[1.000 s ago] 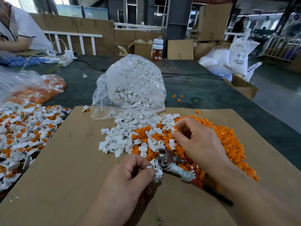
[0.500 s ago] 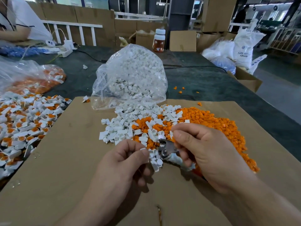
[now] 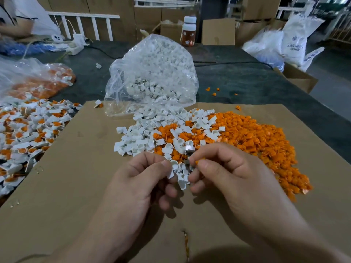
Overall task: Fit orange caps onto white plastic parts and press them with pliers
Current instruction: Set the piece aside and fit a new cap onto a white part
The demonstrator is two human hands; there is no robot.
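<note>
My left hand (image 3: pixel 140 185) pinches a white plastic part (image 3: pixel 174 165) between thumb and forefinger, its round socket facing up. My right hand (image 3: pixel 233 179) pinches a small orange cap (image 3: pixel 197 161) right beside that socket, almost touching it. Both hands hover over the cardboard sheet (image 3: pixel 66 186), just in front of the mixed pile. The pliers lie under my hands; only a glint of metal (image 3: pixel 190 149) shows above my right fingers. Loose white parts (image 3: pixel 144 133) and a heap of orange caps (image 3: pixel 256 137) spread out behind my hands.
An open clear bag of white parts (image 3: pixel 153 73) stands behind the pile. Assembled white-and-orange pieces (image 3: pixel 26 130) lie at the left beside another clear bag (image 3: pixel 38 80). A bottle (image 3: pixel 189 31), cardboard boxes and white sacks (image 3: pixel 288 40) line the far side; a person's sleeve (image 3: pixel 28 18) is at top left.
My right hand drew back from the orange heap with a cap and came to the white part in my left hand. The pliers are now mostly covered by my hands.
</note>
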